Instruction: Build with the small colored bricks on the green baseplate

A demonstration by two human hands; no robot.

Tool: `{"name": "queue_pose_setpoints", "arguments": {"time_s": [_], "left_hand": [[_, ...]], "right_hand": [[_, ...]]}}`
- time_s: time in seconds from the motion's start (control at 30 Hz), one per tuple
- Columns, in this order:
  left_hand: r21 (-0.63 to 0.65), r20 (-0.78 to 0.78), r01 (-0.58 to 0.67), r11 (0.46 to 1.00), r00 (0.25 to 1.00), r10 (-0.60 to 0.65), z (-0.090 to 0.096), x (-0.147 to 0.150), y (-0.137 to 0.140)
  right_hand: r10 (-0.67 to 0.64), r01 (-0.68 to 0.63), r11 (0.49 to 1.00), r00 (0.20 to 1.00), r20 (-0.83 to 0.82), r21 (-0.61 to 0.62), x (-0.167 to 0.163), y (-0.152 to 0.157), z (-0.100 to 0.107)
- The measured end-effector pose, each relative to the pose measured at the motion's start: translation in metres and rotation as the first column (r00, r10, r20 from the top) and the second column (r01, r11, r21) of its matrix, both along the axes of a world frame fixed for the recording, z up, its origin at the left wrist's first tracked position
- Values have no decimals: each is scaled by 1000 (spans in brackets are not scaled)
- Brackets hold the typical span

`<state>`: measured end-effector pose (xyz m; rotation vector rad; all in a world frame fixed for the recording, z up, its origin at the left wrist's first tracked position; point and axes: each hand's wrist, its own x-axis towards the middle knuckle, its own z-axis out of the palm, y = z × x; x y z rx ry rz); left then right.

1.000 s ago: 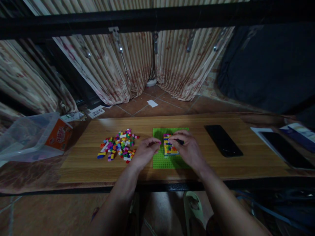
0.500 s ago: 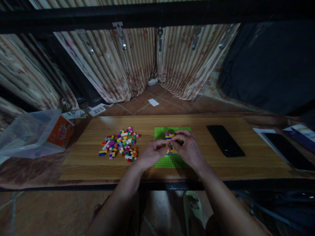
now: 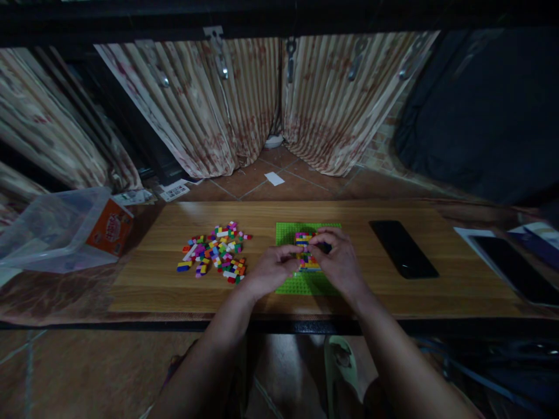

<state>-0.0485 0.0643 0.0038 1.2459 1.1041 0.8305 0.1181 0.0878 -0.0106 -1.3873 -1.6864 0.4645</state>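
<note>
A low build of multicoloured toy building bricks (image 3: 304,237) stands on a green studded baseplate (image 3: 288,287). At the build's left side is my left hand (image 3: 275,269), its index finger and thumb bent in against the bricks. My right hand (image 3: 337,256) reaches over from the right, thumb and forefinger pinched close above the build. The two hands' fingertips nearly meet there. Whatever sits between the fingertips is too small and covered to make out. Part of the build is hidden behind the fingers. Left of the baseplate, a loose pile of bricks (image 3: 213,249) lies spread out.
The wooden board (image 3: 148,291) carries all this, along with a black phone (image 3: 402,249) on the right. Beyond its right end lies another dark device (image 3: 515,269). A clear plastic box (image 3: 56,233) with an orange label stands at the left.
The view has shifted slightly, so the board sits a little higher in the picture. Both hands stay at the build, with only small finger movement.
</note>
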Motion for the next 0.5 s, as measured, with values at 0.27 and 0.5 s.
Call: {"name": "queue_pose_setpoints", "arguments": {"time_s": [0.27, 0.5], "left_hand": [[-5, -49, -3, 1000, 999, 3, 0, 1, 0], [29, -13, -17, 999, 1000, 17, -3, 1, -1]], "right_hand": [[-25, 25, 1000, 1000, 2, 0, -3, -1, -1], [-45, 45, 999, 999, -29, -14, -6, -1, -2]]}}
